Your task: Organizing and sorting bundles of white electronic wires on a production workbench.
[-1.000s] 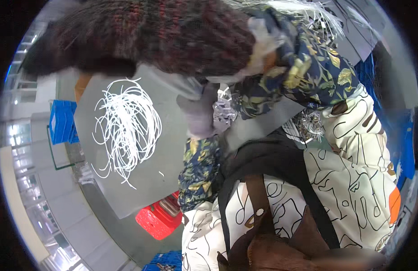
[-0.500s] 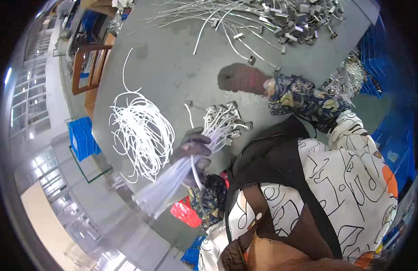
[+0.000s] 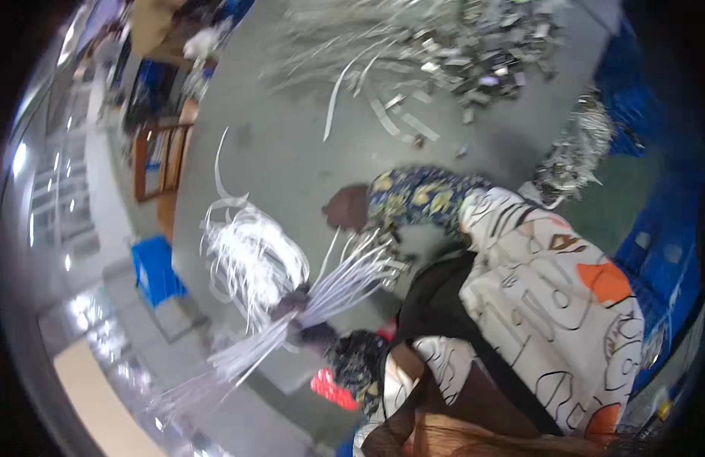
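Note:
My left hand [image 3: 303, 318], dark-gloved, is closed around a bundle of white wires [image 3: 333, 293]. The bundle's loose ends fan out over the table's lower left edge. Its other ends, carrying small metal pieces [image 3: 394, 263], point toward the right over the tabletop. My right hand [image 3: 346, 208], also in a dark glove, is over the table just beyond the bundle. A single white wire [image 3: 330, 251] runs from beneath it toward the bundle. Motion blur smears the right hand's fingers, so whether it grips that wire is unclear.
A loose heap of white wires [image 3: 253, 255] lies on the grey table [image 3: 280, 164] left of my hands. Wires with metal end pieces [image 3: 489, 65] are piled at the far side. A blue crate [image 3: 156, 270] and a wooden chair [image 3: 164, 164] stand beyond the left edge.
My right hand has moved left and nearer, to the single wire beside the bundle. The left hand keeps hold of the bundle. The whole view has shifted and blurred.

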`<state>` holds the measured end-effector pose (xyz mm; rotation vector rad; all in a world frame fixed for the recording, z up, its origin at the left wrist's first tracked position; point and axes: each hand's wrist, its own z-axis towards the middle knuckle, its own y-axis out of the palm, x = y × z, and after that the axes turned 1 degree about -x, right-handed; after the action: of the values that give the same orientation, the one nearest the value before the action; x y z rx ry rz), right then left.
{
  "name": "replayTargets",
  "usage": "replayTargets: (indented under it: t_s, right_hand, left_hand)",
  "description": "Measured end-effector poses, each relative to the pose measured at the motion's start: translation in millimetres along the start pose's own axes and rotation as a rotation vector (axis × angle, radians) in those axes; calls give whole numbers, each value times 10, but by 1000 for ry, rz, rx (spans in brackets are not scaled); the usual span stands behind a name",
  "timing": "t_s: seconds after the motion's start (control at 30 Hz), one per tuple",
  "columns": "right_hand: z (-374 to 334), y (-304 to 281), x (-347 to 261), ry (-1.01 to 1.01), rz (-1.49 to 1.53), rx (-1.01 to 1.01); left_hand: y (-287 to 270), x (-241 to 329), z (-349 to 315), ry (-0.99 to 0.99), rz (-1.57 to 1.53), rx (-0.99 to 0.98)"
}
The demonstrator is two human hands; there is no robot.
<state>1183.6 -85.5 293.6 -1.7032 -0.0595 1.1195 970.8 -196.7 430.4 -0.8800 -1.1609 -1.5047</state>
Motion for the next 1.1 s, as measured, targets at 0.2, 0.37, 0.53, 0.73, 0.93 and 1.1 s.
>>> replayTargets:
  t_s: [0.2,0.37,0.53,0.73,0.93,1.1]
  right_hand:
    - [-628,140,-89,89,-106,60]
    - [-1099,-290,-412,503,255,-18]
    - [-1631,-705,-324,631,151,290]
    - [-2175,-1766,39,686,-270,694]
    - [-2124,-2884,634,795,-692,500]
    - [-1830,-2770,1179,843,-630,436]
  left_hand:
    - [131,-174,399,-153,-188,-181]
    - [863,-80,844,-174,-356,-475]
    - [1228,-363,944,-216,-221,-490]
    - [1211,-352,1013,-254,-279,-444]
    - [1208,-450,962,-245,-252,-345]
    - [1215,-451,971,-270,-296,-368]
